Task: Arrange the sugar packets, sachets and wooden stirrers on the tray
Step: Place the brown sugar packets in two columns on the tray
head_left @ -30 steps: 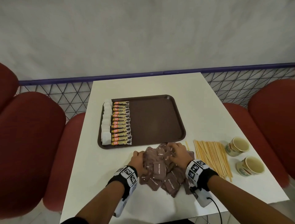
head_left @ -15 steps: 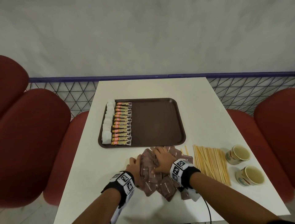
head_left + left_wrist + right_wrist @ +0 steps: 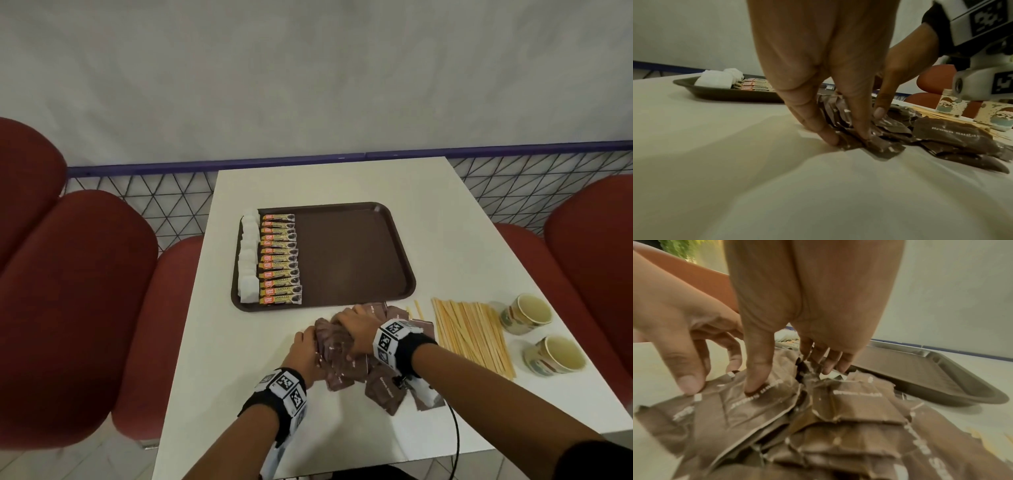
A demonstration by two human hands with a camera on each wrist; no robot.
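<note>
A pile of brown sugar packets (image 3: 342,373) lies on the white table just in front of the brown tray (image 3: 349,260). My left hand (image 3: 305,346) holds the pile's left side, thumb and fingers pinching packets (image 3: 951,134) against the table. My right hand (image 3: 356,329) grips the bunch from above, thumb on the near packets (image 3: 849,402), fingers curled over the far side. On the tray's left stand a column of white sachets (image 3: 249,260) and a row of coffee stick sachets (image 3: 279,260). Wooden stirrers (image 3: 469,335) lie to the right.
Two paper cups (image 3: 525,313) (image 3: 555,354) stand at the table's right edge beyond the stirrers. Red padded seats (image 3: 68,291) flank the table on both sides. A mesh rail (image 3: 164,198) and a wall close the far end. The tray's right part is bare.
Both hands have come closer together and squeezed the spread packets into a tighter bunch. The right hand has shifted left over the pile.
</note>
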